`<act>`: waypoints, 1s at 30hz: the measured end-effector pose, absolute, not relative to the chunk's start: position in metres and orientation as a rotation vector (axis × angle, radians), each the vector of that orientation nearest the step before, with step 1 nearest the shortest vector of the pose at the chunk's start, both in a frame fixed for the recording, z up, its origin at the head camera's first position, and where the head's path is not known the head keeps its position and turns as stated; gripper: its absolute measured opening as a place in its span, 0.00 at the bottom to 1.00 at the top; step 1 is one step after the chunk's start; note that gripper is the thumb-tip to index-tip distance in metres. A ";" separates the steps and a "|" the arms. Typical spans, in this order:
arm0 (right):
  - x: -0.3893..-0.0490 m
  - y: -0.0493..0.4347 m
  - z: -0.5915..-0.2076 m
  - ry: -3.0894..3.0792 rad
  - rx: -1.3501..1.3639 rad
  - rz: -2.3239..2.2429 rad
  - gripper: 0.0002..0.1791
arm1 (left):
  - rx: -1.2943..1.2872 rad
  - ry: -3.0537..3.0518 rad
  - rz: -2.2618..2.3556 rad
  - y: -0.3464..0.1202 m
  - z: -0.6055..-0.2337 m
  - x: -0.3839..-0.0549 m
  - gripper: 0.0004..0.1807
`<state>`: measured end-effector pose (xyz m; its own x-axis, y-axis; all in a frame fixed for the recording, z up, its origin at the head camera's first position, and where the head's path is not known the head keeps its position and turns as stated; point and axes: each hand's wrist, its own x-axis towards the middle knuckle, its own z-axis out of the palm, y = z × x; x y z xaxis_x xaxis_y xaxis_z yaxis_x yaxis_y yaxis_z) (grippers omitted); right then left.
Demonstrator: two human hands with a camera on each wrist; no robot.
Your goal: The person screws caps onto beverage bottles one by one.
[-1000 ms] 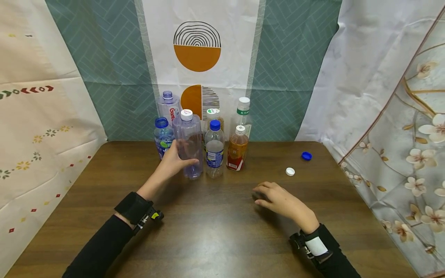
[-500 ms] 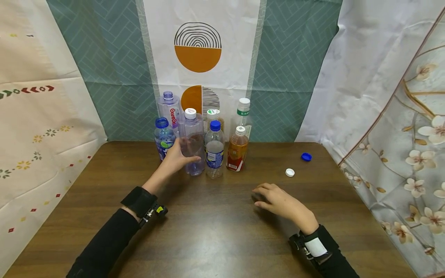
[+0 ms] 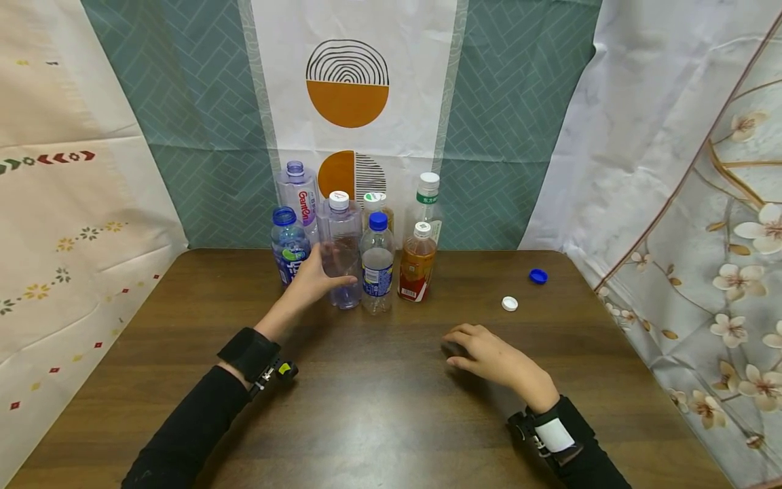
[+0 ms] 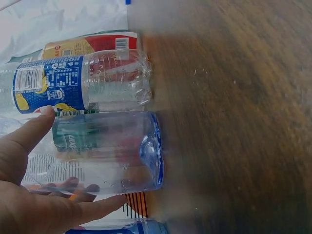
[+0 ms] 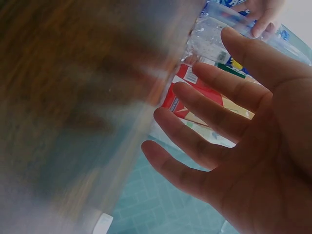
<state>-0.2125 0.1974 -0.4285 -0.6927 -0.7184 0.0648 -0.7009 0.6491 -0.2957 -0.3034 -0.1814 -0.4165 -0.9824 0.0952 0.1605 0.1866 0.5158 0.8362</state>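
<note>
My left hand [image 3: 313, 277] wraps a large clear purple-tinted bottle [image 3: 342, 238] with a white cap, thumb on its near right side, fingers on the left and behind. In the left wrist view the bottle [image 4: 112, 170] lies between thumb and index finger. It stands upright on the table, close beside a clear bottle [image 3: 377, 261] with a blue cap and blue label. Left of the hand is an uncapped blue bottle [image 3: 290, 251]. My right hand [image 3: 489, 352] hovers low over or rests on the table, holding nothing; its fingers [image 5: 200, 112] are spread and loosely bent.
Behind stand an uncapped Ganten bottle [image 3: 299, 197], a bottle [image 3: 375, 202] with a white-green cap and a tall white-capped bottle [image 3: 430, 204]. An amber drink bottle [image 3: 418, 261] is at the row's right. Loose white [image 3: 510, 303] and blue caps [image 3: 538, 276] lie on the brown table [image 3: 366, 394].
My left hand has shifted the large clear bottle to the right and slightly back, up beside the blue-capped bottle. The right hand has hardly moved.
</note>
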 end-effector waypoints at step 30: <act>-0.212 0.198 -0.428 2.761 -1.197 -0.443 0.23 | -0.227 -2.923 -1.294 -0.235 -0.409 -0.241 0.44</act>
